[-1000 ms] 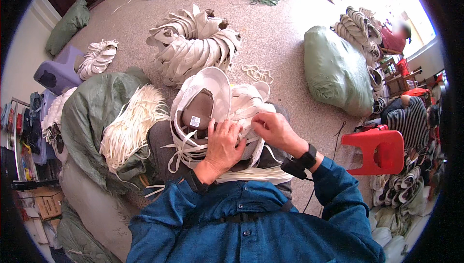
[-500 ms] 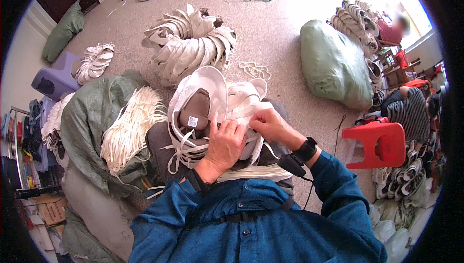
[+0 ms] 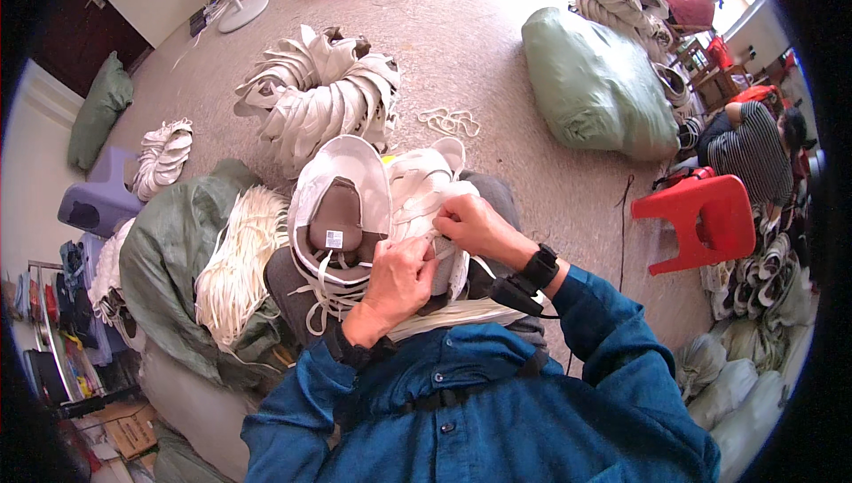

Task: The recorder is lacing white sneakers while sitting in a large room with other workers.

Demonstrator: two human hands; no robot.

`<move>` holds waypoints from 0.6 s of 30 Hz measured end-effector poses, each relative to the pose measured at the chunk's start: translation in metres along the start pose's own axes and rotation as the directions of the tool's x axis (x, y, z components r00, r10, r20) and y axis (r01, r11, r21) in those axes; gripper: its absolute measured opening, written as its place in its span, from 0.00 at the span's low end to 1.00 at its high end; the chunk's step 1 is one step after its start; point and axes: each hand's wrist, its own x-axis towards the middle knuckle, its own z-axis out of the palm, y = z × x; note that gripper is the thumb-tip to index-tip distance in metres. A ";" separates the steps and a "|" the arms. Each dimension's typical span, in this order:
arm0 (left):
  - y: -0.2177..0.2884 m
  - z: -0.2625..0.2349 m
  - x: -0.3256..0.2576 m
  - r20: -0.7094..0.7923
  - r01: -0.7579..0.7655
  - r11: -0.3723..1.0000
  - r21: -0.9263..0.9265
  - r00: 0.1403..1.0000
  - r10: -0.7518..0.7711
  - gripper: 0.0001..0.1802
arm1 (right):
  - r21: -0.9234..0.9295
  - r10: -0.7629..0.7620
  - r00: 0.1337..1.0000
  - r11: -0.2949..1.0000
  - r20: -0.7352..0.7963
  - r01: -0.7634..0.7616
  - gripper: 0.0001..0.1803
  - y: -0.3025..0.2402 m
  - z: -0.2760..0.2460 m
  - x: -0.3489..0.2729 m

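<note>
A pair of white shoes rests on my lap. The left shoe (image 3: 301,203) shows its brown inside with a small white label, and loose white laces (image 3: 321,298) hang at its near end. The right shoe (image 3: 417,183) lies beside it, its front crossed with white lacing. My left hand (image 3: 399,281) is closed over the near part of the right shoe, fingers bent together; what they grip is hidden. On that shoe's right side, my right hand (image 3: 479,230) pinches at the white lacing. A bundle of long white laces (image 3: 238,265) lies at my left.
Under the lace bundle is a dark green sack (image 3: 164,279). A ring of stacked shoe uppers (image 3: 333,110) and a loose lace (image 3: 451,122) lie on the floor ahead. Right of these are a stuffed green sack (image 3: 590,83), a red stool (image 3: 697,212) and a person in stripes (image 3: 750,159).
The whole view has shifted with my head. Both hands stay at the right shoe, and my right hand's fingers have drawn slightly closer to my left hand.
</note>
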 end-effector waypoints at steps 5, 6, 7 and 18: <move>0.002 -0.003 -0.001 -0.003 0.039 0.999 -0.019 0.999 -0.039 0.06 | 0.095 -0.048 0.994 0.994 -0.102 0.058 0.12 0.001 0.003 -0.007; 0.001 -0.001 -0.003 -0.011 0.035 0.999 0.004 0.999 -0.035 0.07 | 0.098 -0.047 0.993 0.994 -0.105 0.057 0.12 0.000 0.004 -0.013; 0.001 -0.001 -0.004 -0.008 0.033 0.999 0.005 0.999 -0.033 0.07 | 0.164 -0.059 0.980 0.982 -0.190 0.091 0.10 -0.002 0.004 -0.021; 0.015 0.007 0.011 0.134 -0.169 0.787 0.594 0.985 0.110 0.13 | 0.266 0.040 0.936 0.962 -0.350 0.059 0.18 0.035 0.028 -0.074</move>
